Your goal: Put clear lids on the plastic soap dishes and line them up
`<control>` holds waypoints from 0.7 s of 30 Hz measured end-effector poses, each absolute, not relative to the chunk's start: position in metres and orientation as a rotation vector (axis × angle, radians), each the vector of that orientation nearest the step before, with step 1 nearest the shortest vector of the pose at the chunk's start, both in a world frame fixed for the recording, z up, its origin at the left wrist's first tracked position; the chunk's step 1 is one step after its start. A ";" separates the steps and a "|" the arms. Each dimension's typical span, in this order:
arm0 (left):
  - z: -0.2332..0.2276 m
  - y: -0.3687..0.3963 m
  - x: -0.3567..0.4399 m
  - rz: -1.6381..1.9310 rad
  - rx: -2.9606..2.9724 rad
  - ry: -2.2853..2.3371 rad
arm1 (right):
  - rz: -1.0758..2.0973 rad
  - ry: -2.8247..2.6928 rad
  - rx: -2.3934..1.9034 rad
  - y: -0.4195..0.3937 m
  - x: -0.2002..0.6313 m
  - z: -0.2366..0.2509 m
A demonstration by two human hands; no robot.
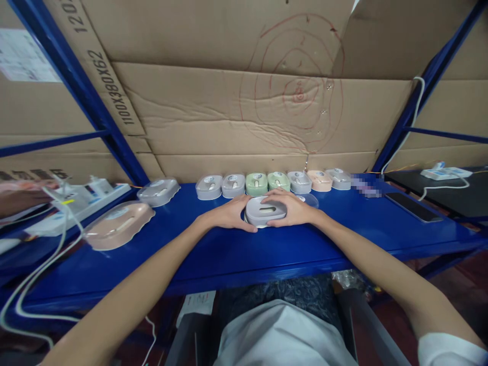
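Observation:
A grey rounded box (261, 216) with a long slot in its top stands on the blue shelf, between my hands. My left hand (232, 213) wraps its left side, thumb along the near edge. On the right side my right hand (292, 206) grips it, fingers curled over the far rim and thumb at the front. Just behind my right hand lies a clear plastic cover (310, 201), partly hidden by it. Several similar boxes line the back, among them a green box (256, 184), a peach box (319, 180) and a grey box (209, 187).
On the left are a large pink box (119, 226), another grey box (158, 191) and a white power strip (82, 208) with cables. A person's hand (25, 198) shows at the far left. A dark phone (413, 206) lies right. Cardboard (229, 112) closes the back.

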State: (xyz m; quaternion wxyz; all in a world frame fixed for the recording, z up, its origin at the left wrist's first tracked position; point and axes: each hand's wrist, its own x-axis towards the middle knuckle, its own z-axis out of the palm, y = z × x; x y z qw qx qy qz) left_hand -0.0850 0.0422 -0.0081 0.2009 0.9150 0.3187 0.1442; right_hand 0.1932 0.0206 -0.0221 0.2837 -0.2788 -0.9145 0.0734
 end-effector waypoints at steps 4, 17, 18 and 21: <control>-0.008 0.041 -0.085 0.414 2.508 0.916 | 0.224 -2.446 -0.769 0.020 0.192 -0.023; -0.007 0.040 -0.082 0.452 2.546 0.871 | 0.214 -2.450 -0.768 0.020 0.191 -0.024; -0.007 0.040 -0.082 0.465 2.549 0.852 | 0.213 -2.450 -0.767 0.020 0.191 -0.024; -0.007 0.041 -0.082 0.488 2.558 0.811 | 0.207 -2.460 -0.770 0.020 0.191 -0.024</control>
